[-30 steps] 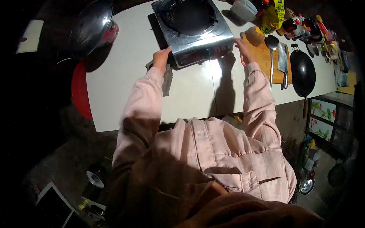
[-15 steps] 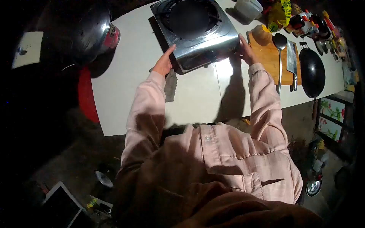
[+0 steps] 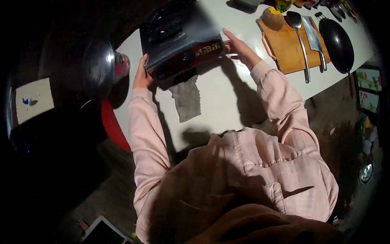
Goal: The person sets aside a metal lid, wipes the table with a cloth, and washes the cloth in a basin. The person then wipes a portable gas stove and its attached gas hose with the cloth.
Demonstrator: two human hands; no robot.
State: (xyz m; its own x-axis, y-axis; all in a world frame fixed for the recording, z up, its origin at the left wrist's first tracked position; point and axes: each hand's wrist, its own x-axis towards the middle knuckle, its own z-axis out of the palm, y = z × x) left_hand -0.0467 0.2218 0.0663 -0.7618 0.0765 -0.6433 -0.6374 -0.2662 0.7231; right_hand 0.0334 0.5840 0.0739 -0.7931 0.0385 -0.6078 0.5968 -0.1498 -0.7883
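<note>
Showing pale at the far left is a square panel [image 3: 38,95] with a small blue-and-dark mark, set apart from the white bench [image 3: 219,99]. Next comes a shiny round metal lid [image 3: 98,67], just beside a red-patterned container [image 3: 122,65]; whether they are one vessel I cannot tell. Below them, a red rounded object [image 3: 115,126] shows past the bench's left edge. The left grip [image 3: 142,75] is clamped on the left front corner of a gas stove [image 3: 174,46], which lies between both hands over the far middle of the bench, its dark front panel facing the person; whether its base touches the bench I cannot tell. A rumpled grey cloth [image 3: 187,103] lies just in front of it. The right grip [image 3: 240,48] is clamped on the stove's right side, one finger up along the edge and others lower. Farther right, a wooden cutting board [image 3: 284,61] with an orange handle [image 3: 267,46] at its left edge bears a cut pumpkin [image 3: 273,20], a metal spatula [image 3: 301,44] and a cleaver [image 3: 312,34]. Just beside it rests a black wok [image 3: 336,44], and beyond the bench's right end show floral panels [image 3: 369,85].
</note>
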